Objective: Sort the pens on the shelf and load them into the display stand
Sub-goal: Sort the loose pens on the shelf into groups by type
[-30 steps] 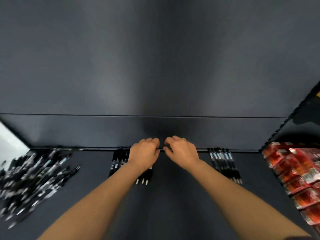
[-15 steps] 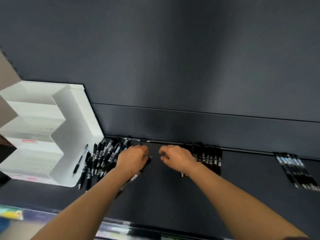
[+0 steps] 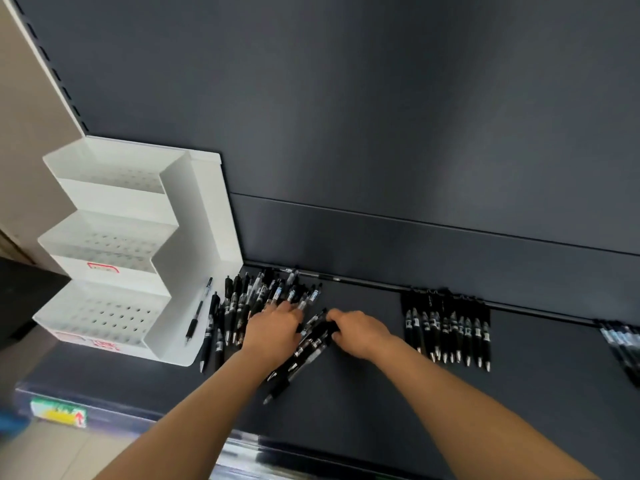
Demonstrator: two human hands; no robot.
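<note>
A loose pile of black pens (image 3: 256, 299) lies on the dark shelf (image 3: 363, 393) just right of a white stepped display stand (image 3: 114, 258) with rows of holes. My left hand (image 3: 273, 332) rests on the pile's right side, fingers spread over the pens. My right hand (image 3: 358, 332) pinches the top of a small bunch of black pens (image 3: 304, 351) that slants toward the shelf's front. A neat row of sorted black pens (image 3: 446, 330) lies to the right, and another sorted group (image 3: 623, 341) sits at the right edge.
A single pen (image 3: 199, 310) lies against the stand's right wall. The dark back panel (image 3: 381, 133) rises behind the shelf. A price label (image 3: 59, 412) marks the shelf's front rail at lower left.
The view has swung left, bringing the white stand and the loose pile into sight. Both hands moved from the sorted row to the pile, and my right hand took hold of a bunch.
</note>
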